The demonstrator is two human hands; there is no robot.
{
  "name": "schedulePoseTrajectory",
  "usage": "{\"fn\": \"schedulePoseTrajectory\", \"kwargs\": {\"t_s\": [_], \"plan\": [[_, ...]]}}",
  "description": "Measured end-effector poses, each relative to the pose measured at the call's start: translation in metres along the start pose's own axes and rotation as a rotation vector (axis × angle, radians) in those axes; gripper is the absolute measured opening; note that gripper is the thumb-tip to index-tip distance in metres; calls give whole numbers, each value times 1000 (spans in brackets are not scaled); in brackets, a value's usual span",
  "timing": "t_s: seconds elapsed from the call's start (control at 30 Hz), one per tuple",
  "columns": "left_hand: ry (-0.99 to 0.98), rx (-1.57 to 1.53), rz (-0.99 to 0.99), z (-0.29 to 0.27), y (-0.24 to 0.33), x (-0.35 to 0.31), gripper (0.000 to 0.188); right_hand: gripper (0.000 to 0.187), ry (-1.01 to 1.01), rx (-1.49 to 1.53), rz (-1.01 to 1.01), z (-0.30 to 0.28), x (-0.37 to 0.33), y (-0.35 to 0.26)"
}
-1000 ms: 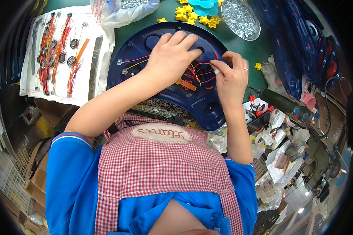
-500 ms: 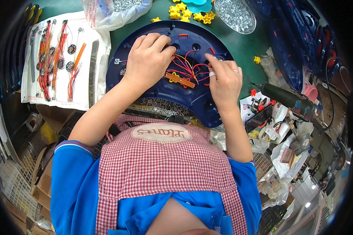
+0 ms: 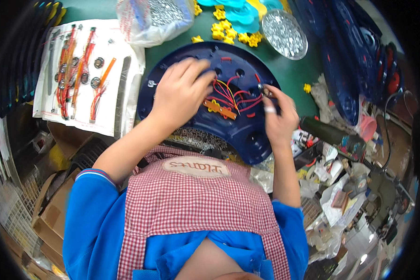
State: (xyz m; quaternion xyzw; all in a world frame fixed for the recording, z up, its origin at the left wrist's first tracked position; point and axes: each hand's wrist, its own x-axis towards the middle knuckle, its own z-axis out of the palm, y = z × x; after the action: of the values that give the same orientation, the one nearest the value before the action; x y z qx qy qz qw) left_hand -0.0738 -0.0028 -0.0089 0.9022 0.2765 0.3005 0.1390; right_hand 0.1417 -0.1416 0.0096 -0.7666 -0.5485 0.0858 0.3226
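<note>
A dark blue curved plastic shell [image 3: 205, 125] lies in front of me with its hollow side up. Red and yellow wires [image 3: 226, 91] fan out inside it, joined to a narrow orange-brown circuit strip [image 3: 220, 110] beside yellow flower-shaped pieces. Over the shell's left half is my left hand [image 3: 179, 95], its fingers bent and smeared by motion, so what they hold does not show. At the right side, the fingers of my right hand [image 3: 281, 116] pinch a small round metallic part [image 3: 266, 91] near the wire ends.
On the left, white paper [image 3: 44, 102] carries wired circuit strips and small round speakers. Screws fill a plastic bag [image 3: 165, 14] and a clear dish [image 3: 284, 35] at the back, near yellow flower pieces [image 3: 224, 31]. A green power screwdriver [image 3: 331, 133] and more blue shells [image 3: 333, 70] lie right.
The whole scene has shifted slightly right and down in view. My left hand is moving over the shell's left half. My right fingers have closed on the small round part at the right.
</note>
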Motion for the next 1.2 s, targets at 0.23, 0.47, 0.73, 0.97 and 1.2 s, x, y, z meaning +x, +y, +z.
{"fn": "schedulePoseTrajectory", "kwargs": {"t_s": [0.23,0.47,0.73,0.97,1.2], "plan": [[-84,54,377,-50,-39,-96,20,35,5,214,497,-2,-27,65],[483,740,214,-222,-122,-29,17,43,-5,670,189,-3,43,19],[555,1261,-686,-384,-260,-41,28,24,-147,739,131,34,79,1],[518,964,-634,-409,-283,-75,34,22,-185,455,-9,54,142,-8],[339,503,115,-211,-161,85,41,50,69,-195,-432,98,216,-9]]}}
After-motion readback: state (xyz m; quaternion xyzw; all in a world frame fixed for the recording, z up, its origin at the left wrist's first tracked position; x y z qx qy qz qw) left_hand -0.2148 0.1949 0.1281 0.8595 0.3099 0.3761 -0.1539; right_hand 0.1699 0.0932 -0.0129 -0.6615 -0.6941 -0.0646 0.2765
